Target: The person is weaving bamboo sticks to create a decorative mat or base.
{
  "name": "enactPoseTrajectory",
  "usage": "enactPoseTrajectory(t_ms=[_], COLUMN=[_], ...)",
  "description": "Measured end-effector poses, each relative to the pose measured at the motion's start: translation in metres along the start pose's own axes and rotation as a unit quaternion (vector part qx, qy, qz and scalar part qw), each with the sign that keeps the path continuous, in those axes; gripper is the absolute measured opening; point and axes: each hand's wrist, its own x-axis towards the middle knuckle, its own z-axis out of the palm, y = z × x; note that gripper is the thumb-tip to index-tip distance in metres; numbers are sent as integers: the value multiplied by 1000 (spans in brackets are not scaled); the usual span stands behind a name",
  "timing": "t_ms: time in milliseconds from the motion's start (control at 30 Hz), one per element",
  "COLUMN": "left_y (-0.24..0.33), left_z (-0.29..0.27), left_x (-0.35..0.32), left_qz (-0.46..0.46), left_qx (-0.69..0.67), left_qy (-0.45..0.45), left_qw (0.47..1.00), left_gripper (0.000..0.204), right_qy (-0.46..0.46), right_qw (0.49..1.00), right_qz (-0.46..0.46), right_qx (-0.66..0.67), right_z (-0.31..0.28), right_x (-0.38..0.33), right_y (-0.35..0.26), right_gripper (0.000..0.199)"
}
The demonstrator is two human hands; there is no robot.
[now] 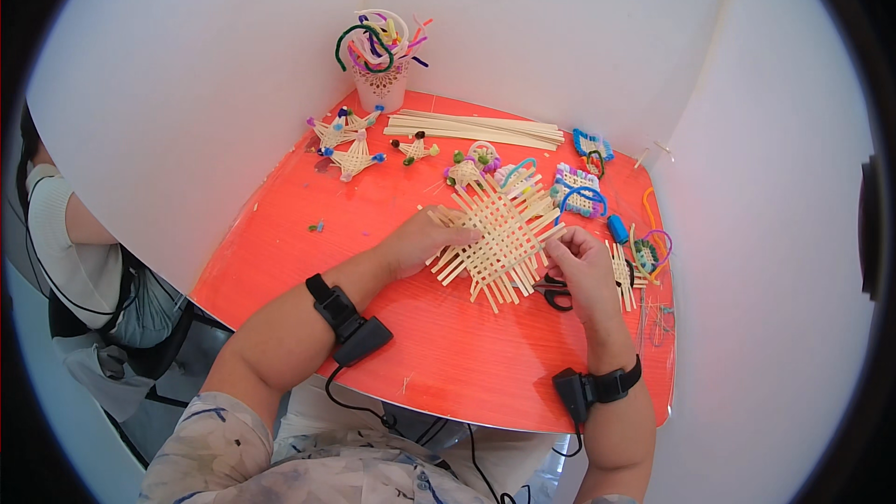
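The left hand (420, 241) lies flat, fingers together, pressing the woven strip mat (497, 229) at its 9 o'clock edge. The mat sits mid-counter (308, 252), bare room toward 7 o'clock. The right hand (581, 266) pinches a strip at 4 o'clock, half hiding black scissors (556, 295).

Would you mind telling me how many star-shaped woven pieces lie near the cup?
3: one star left of the cup, one just below it, one under the loose strips. A fourth may overlap the first.
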Motion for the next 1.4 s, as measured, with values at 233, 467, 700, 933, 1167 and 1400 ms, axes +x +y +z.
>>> enactPoseTrajectory(t_ms=[233, 467, 700, 933, 1167, 1400], left_y=[1, -3, 0, -2, -1, -4], left_z=[-5, -7, -2, -5, -3, -6], left_x=[-5, -4, -5, -4, -7, -6], left_qz=[-35, -59, -47, -60, -97, -95], left_qx=[-192, -185, -130, -169, -175, -195], left_qy=[-97, -110, -75, -98, -69, -76], left_qw=[976, 975, 987, 979, 977, 973], left_gripper=[30, 36, 32, 33, 32, 28], right_qy=[2, 0, 9, 0, 3, 1], right_qw=[1000, 999, 998, 996, 995, 995], right_qz=[-15, -28, -48, -58, -62, -73], right_qx=[-12, -15, -44, -69, -73, -67], right_z=[3, 5, 5, 4, 5, 6], right_x=[-1, -3, -1, -1, -2, -1], right_y=[-2, -5, -2, -1, -3, -1], right_gripper=[11, 11, 11, 9, 9, 7])
